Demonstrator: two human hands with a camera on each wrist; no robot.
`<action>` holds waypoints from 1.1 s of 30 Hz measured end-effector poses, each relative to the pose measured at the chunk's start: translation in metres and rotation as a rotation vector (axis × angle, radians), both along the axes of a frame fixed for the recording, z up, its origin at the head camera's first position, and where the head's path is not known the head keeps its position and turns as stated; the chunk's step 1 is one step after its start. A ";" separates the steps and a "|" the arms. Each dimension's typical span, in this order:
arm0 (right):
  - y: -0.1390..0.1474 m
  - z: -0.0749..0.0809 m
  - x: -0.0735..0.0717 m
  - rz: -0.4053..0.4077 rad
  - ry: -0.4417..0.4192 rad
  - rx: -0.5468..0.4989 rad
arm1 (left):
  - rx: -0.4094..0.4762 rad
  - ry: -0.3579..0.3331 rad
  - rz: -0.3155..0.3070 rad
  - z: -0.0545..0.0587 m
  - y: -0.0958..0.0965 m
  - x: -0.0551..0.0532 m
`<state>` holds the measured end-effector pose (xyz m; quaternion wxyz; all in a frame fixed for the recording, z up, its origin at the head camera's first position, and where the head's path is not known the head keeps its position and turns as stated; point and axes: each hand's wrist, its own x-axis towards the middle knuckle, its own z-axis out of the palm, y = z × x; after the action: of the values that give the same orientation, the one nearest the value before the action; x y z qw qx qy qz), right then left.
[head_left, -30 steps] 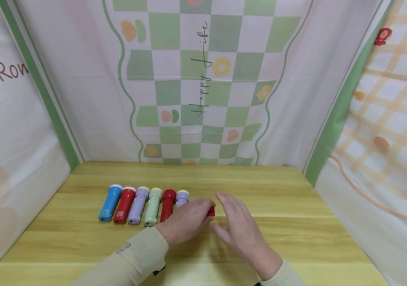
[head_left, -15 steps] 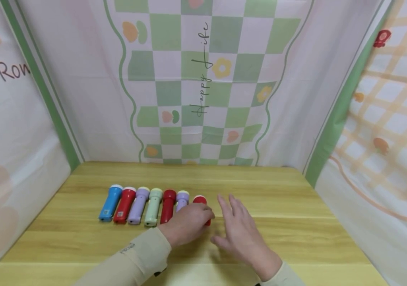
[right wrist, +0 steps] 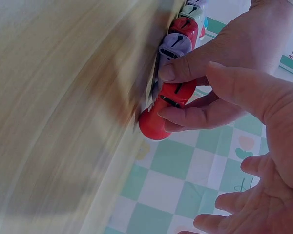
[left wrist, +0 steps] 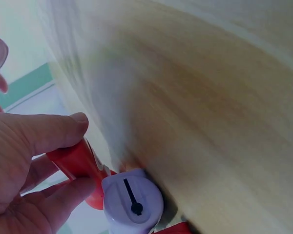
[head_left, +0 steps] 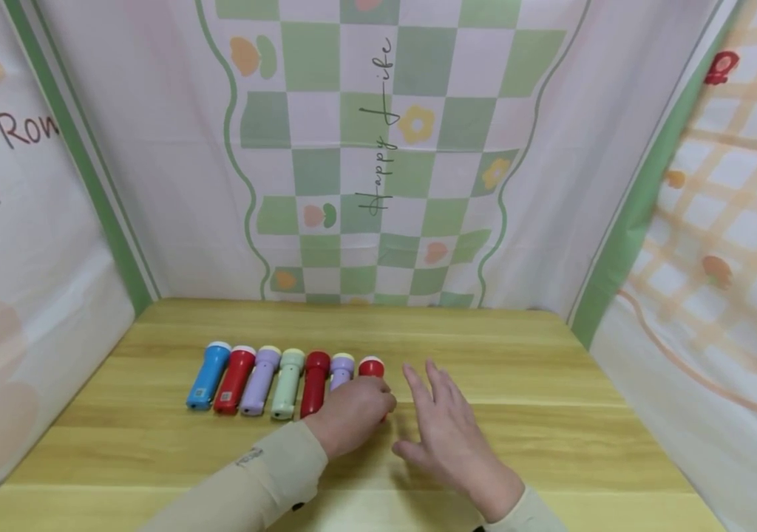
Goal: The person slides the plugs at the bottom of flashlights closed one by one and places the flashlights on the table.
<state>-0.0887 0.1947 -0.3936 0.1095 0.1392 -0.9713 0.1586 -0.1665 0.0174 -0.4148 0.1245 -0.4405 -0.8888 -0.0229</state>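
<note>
My left hand (head_left: 355,414) pinches a red flashlight (head_left: 372,366) between thumb and fingers at the right end of a row on the table. Its round head points away from me; most of the body is hidden under the hand. In the left wrist view the red body (left wrist: 78,161) shows between thumb and fingers, beside a lilac flashlight (left wrist: 132,202). My right hand (head_left: 452,436) hovers to the right with its fingers spread, holding nothing. In the right wrist view the red flashlight (right wrist: 155,124) is gripped by the left hand's fingertips.
Leftward in the row lie a lilac flashlight (head_left: 341,369), a dark red one (head_left: 315,384), a pale green one (head_left: 287,384), another lilac one (head_left: 261,380), a red one (head_left: 235,380) and a blue one (head_left: 208,375). The wooden table (head_left: 518,384) meets a patterned cloth (head_left: 378,251) behind.
The red flashlight in my left hand has turned from mostly hidden to lying in line with the row, its head now pointing away. The right hand's fingers have spread slightly and it stays nearby.
</note>
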 end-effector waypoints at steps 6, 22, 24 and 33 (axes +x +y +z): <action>0.000 0.000 0.000 -0.003 -0.009 0.006 | -0.057 0.072 0.010 -0.002 0.001 0.001; 0.000 -0.001 -0.001 -0.007 -0.042 0.003 | -0.144 0.103 0.030 -0.006 -0.001 0.002; 0.000 -0.002 -0.001 -0.010 -0.046 0.005 | -0.148 0.105 0.039 -0.007 -0.001 0.003; 0.001 -0.003 -0.002 -0.006 -0.040 0.005 | -0.157 0.112 0.052 -0.009 -0.001 0.003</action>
<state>-0.0905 0.1956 -0.3966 0.0900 0.1335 -0.9741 0.1588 -0.1637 0.0162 -0.4237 0.1395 -0.4262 -0.8907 0.0747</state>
